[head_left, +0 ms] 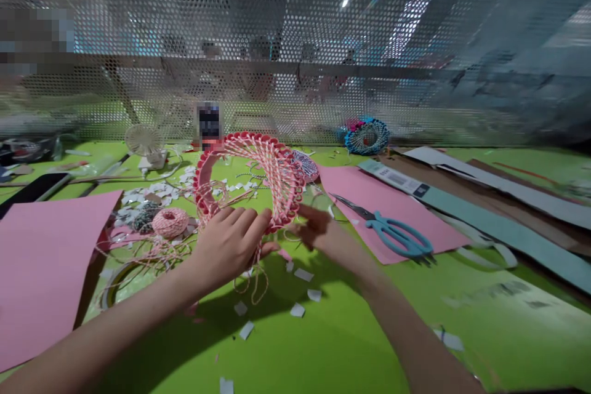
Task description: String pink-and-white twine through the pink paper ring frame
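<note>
A pink ring (205, 181) with a scalloped red edge and pink-and-white string woven across it stands tilted above the green table. My left hand (233, 237) is closed on its lower rim, fingers over the edge and thumb below. My right hand (318, 228) is at the ring's lower right edge, blurred; what its fingers hold, if anything, cannot be made out. Loose loops of string (258, 283) hang under the ring. A ball of pink-and-white string (170, 222) lies to the left, beside a dark green ball (146, 217).
Blue-handled scissors (399, 235) lie on pink paper (355, 197) at the right, near long card strips (484, 221). More pink paper (46, 271) lies at the left by a tape roll (111, 286). Paper scraps (298, 309) dot the table. A blue woven ring (367, 136) stands behind.
</note>
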Tool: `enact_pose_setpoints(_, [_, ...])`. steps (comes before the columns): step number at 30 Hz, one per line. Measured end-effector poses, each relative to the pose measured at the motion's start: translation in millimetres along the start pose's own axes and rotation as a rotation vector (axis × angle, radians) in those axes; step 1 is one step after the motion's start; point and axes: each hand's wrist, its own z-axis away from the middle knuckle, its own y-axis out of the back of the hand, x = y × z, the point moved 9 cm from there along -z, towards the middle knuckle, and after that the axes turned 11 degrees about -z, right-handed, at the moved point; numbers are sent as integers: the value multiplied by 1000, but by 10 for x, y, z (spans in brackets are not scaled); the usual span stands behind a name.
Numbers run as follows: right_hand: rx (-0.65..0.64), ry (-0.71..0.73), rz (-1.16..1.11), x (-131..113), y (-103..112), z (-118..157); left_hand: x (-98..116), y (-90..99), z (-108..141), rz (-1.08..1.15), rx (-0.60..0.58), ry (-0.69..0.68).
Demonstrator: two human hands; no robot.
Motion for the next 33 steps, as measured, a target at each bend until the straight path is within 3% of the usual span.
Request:
enact_pose_setpoints(2, [-164, -31, -308, -97, -383, 57, 25, -22, 8, 13, -23, -3])
enact_pose_setpoints(4, [-129, -46, -402, -106, -454, 43, 39, -23, 12, 22, -25, -6])
enact_pose_setpoints(6, [42, -64, -208, 8, -207, -22, 29, -7, 8, 24, -8, -1])
enact_pose_setpoints(8, [203, -107, 46, 146, 170, -68, 4, 15, 1, 16, 16, 4])
enact_pose_setpoints(10, [290, -132, 145, 227, 461, -74, -16, 28, -6, -2, 29, 5])
enact_pose_setpoints(12, [328, -137, 182, 211, 551, -35, -23, 28, -9, -16, 28, 4])
enact_pose_setpoints(14, [206, -122, 97, 132, 307, -5, -17, 12, -6, -18, 9, 4])
enact_pose_setpoints(17, [-105, -69, -222, -35, -312, 34, 12, -22, 2, -2, -35, -4])
enact_pose_setpoints(19, [-91, -49, -239, -31, -379, 3, 20, -26, 3, 9, -43, -6])
enact_pose_setpoints(23, [222, -80, 49, 209, 233, -104, -14, 38, -12, 9, 19, 4])
enact_pose_setpoints(26, [295, -104, 110, 228, 489, -68, -25, 51, -19, -4, 31, 2])
enact_pose_setpoints(28, [196, -98, 70, 129, 309, -25, -13, 37, -16, -2, 17, 0])
enact_pose_setpoints(31, [-66, -71, -149, -26, -226, 17, 20, 0, -6, 18, -21, -3])
enact_pose_setpoints(33, [-54, -87, -168, 6, -311, -10, 28, -6, -3, 25, -28, -3])
